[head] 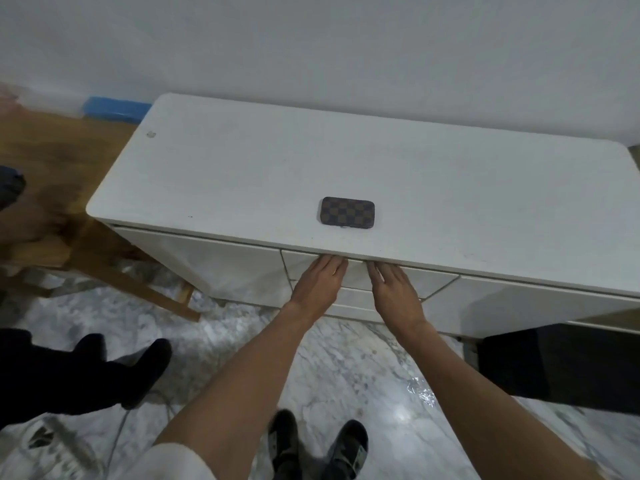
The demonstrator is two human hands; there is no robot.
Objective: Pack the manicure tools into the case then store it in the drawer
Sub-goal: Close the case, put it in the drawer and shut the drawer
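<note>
A small rectangular case with a brown-and-dark checkerboard cover and rounded corners [347,213] is lying flat and closed on the white cabinet top [242,174], near its front edge and well apart from both hands. No loose manicure tools are showing anywhere on the top, so the packing looks done — what remains is the storing.

Both hands are reaching to the upper middle drawer front [356,275], just under the overhang of the top. The left hand [320,284] is lying with fingers straight and together, tips at the seam under the lip; the right hand [393,289] is mirroring it just beside. Neither is clamped on anything. Whether the fingertips are hooking behind the drawer's top edge is hard to tell, since the overhang is hiding them.

The drawer front is showing no handle, so the pull probably has to come from that top edge, with both hands sharing the load evenly.

The case itself should be handling easily — light, stiff-shelled, with a smooth covering that may be a little slick. A pinch across its short sides, thumb opposite fingers, would be keeping it shut and level.
</note>
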